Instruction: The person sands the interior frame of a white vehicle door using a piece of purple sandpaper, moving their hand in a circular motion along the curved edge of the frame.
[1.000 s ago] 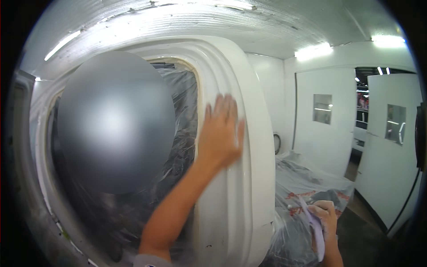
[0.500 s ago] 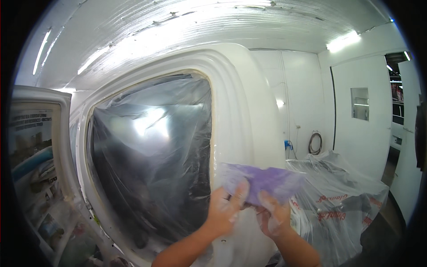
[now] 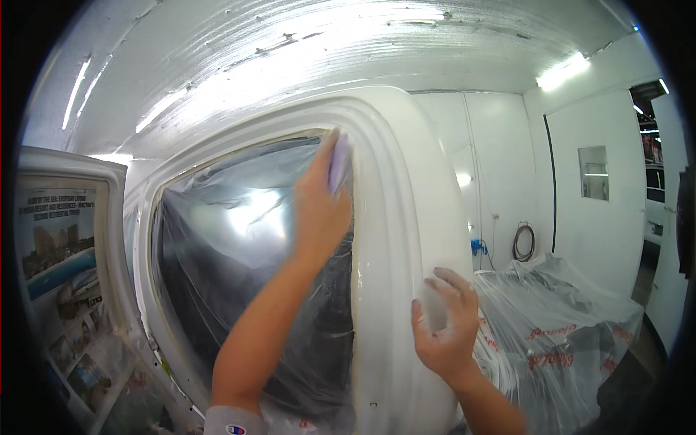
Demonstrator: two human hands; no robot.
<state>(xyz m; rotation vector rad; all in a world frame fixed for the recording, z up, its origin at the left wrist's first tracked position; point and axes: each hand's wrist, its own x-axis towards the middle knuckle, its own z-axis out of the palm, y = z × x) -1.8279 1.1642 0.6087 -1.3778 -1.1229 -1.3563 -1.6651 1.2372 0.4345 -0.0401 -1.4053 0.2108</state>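
Observation:
My left hand [image 3: 322, 203] is raised at the upper right corner of the door opening. Its fingers press a folded purple sheet of sandpaper [image 3: 338, 163] to the inner edge of the white vehicle frame [image 3: 399, 246]. Lower right, my right hand [image 3: 448, 326] is open beside the outer panel, thumb and fingers spread, with white dust on them. Whether its fingertips touch the panel I cannot tell. Clear plastic film [image 3: 246, 254] covers the opening behind my left arm.
At the left stands a vehicle door [image 3: 69, 170] lined with newspaper [image 3: 61, 239]. Plastic sheeting [image 3: 558, 312] with red print drapes a low shape at the right. A coiled hose [image 3: 523, 243] hangs on the back wall, near a white door with a window [image 3: 594, 174].
Both hands held the purple sandpaper spread out near the lower right. Now it is folded in my left hand, up at the frame corner; my right hand has let go.

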